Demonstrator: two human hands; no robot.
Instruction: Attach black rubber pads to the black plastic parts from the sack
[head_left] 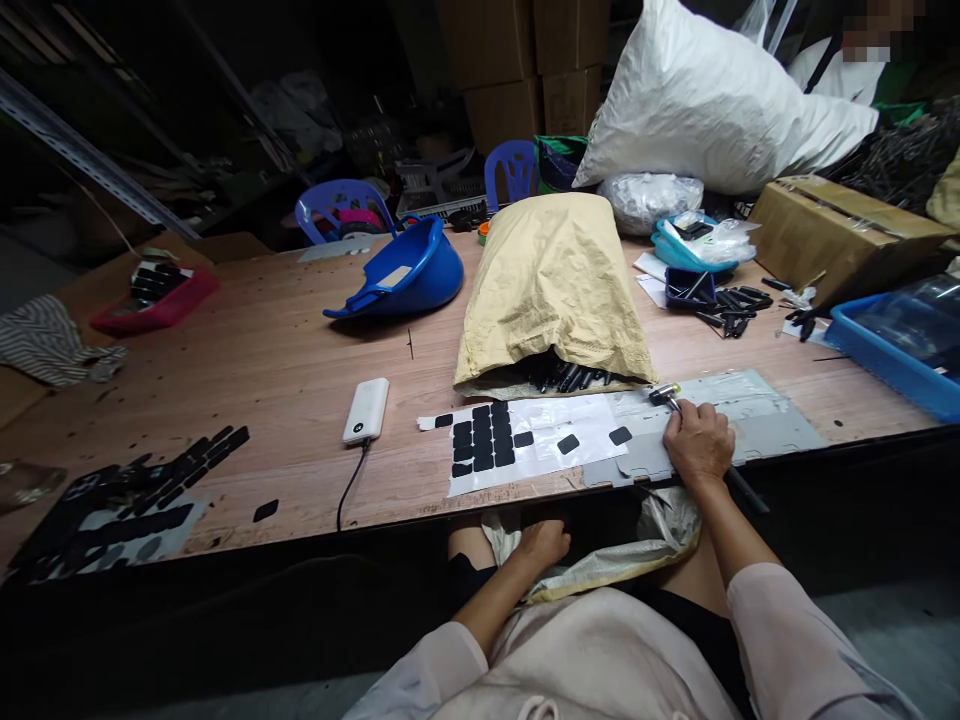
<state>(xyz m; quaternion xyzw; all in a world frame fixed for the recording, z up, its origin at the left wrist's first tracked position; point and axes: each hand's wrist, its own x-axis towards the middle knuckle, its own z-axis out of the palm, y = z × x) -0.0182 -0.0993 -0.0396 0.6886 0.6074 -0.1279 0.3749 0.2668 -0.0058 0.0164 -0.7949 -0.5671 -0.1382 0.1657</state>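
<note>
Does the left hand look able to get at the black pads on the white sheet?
Probably yes: the left hand is below the front edge of the table and would have to clear it, but nothing appears to cover the black pads.

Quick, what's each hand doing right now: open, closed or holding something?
Left hand: looks partly curled; can't tell whether it holds anything.
Right hand: closed, holding a hammer.

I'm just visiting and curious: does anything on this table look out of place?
Yes, one black pad lies alone near the front edge of the table, away from the rows of pads on the white sheet. It may simply have been dropped there.
</note>
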